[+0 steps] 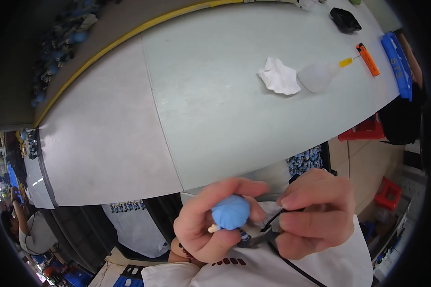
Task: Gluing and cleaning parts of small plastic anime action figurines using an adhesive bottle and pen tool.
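The wide, pale grey bench [215, 105] with a yellow strip along its far edge fills most of the view. On its far right lie a long blue plastic tray [396, 64], a crumpled white cloth [278, 76], a soft translucent squeeze bottle with a yellow nozzle [318, 76] just beside the cloth, a black lump of cloth or rubber [345, 20] and a thin orange lighter-shaped stick [368, 59]. Below the near edge, over the person's white garment, the right hand [311, 215] has its grip pinched narrow on a thin black cord or tool [273, 225] between thumb and forefinger. The left hand [206, 225] has its grip curled around a small round light-blue soft figure [231, 213] with a tiny cream nub, held just beside the right hand's fingertips and well apart from the bench things.
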Motion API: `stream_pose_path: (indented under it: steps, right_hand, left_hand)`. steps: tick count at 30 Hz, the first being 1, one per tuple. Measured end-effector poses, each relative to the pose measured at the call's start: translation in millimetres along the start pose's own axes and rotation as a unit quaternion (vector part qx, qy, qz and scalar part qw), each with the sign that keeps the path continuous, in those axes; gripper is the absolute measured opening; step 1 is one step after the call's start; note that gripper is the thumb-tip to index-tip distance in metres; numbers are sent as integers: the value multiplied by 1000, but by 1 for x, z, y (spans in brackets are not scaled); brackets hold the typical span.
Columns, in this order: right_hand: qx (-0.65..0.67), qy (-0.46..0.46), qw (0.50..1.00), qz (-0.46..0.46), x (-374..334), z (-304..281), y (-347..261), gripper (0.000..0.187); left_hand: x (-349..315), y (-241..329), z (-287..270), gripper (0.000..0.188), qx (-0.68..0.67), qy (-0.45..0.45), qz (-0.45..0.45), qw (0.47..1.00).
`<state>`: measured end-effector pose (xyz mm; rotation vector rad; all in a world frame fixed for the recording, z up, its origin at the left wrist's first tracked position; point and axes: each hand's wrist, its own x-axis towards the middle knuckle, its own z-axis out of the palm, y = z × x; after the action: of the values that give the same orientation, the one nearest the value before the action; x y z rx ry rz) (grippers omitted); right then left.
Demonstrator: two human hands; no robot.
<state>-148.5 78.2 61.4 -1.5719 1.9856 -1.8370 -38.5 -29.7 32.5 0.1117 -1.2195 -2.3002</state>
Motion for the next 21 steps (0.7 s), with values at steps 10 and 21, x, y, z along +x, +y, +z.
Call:
stream_pose_path:
  steps: [10, 21]
  right_hand:
    - [8, -11, 1000, -5, -6, 10, -3, 23]
    - [22, -40, 999, 0, -4, 8, -6, 24]
  left_hand:
    - [-8, -6, -3, 49, 131, 3, 104, 986]
    - [-5, -1, -8, 46, 138, -44, 103, 984]
